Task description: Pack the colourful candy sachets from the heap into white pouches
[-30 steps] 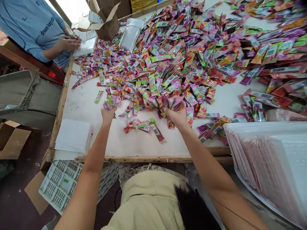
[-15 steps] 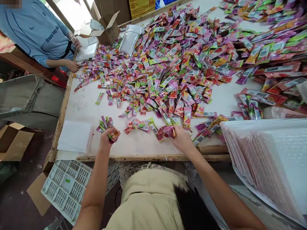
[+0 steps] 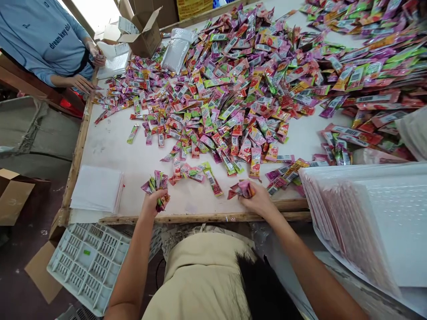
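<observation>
Near the table's front edge, my left hand (image 3: 154, 202) is closed round a bunch of small colourful packets (image 3: 158, 182), which stick up above the fingers. My right hand (image 3: 258, 200), further right, grips a few pink and purple packets (image 3: 240, 190) just above the white tabletop. Between and beyond the hands lies a large loose pile of packets (image 3: 230, 98). One green and orange packet (image 3: 212, 181) lies between my hands.
White sheets (image 3: 96, 188) lie at the left corner, bubble mailers (image 3: 350, 213) are stacked at the right. A person in blue (image 3: 50, 44) stands at the far left beside an open carton (image 3: 145, 38). A plastic crate (image 3: 88, 262) is below the wooden edge (image 3: 200, 218).
My left hand has moved right with its bunch. My right hand has drawn slightly away from the pile with its packets. The view has shifted a little.
</observation>
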A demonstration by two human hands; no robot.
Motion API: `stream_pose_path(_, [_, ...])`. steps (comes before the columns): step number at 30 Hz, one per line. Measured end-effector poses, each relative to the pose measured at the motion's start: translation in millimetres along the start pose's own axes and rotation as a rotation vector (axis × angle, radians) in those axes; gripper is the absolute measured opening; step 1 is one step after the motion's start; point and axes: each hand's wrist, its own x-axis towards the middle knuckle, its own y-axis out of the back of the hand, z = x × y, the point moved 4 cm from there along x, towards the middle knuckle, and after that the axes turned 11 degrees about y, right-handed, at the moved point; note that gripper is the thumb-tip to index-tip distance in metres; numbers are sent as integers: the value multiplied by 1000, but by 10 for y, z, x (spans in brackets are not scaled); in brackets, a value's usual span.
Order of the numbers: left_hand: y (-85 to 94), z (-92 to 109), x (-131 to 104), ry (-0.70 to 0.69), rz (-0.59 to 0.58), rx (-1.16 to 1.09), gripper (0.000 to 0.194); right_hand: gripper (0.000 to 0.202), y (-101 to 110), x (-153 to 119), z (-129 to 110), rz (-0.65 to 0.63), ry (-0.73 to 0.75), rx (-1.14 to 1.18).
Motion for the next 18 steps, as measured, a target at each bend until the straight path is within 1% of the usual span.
stream_pose_path(2, [117,-24,-2,38,35,-39,30,17,2,-160,76,96,-65,191])
stream_pose_path(4, [186,4,18,62,67,-81,29,19,-48,-235,108,114,-150,361])
stream_pose_path(5, [190,44,42,61,82,-85,29,21,-73,-214,92,108,-158,429])
stream_pose_path(7, [127,177,128,27,101,-32,32,30,-78,-49,28,118,-121,500])
stream_pose_path(9, [-21,344,262,-31,112,118,35,34,10,226,-15,232,-112,425])
stream_pose_path(11, [-213,497,425,-108,138,298,36,32,131,512,-33,358,-175,220])
stream_pose_path(12, [-310,554,508,-144,160,379,35,31,173,641,-47,374,-202,103])
stream_pose_path(13, [-402,596,586,-183,183,458,34,30,194,751,-64,358,-214,-4])
stream_pose_path(15, [-560,635,717,-261,215,612,33,30,182,894,-88,258,-200,-147])
stream_pose_path(17, [-651,629,807,-320,229,747,31,29,160,923,-72,185,-175,-198])
stream_pose_path(18, [-661,622,837,-335,239,785,29,28,163,904,-44,171,-171,-199])
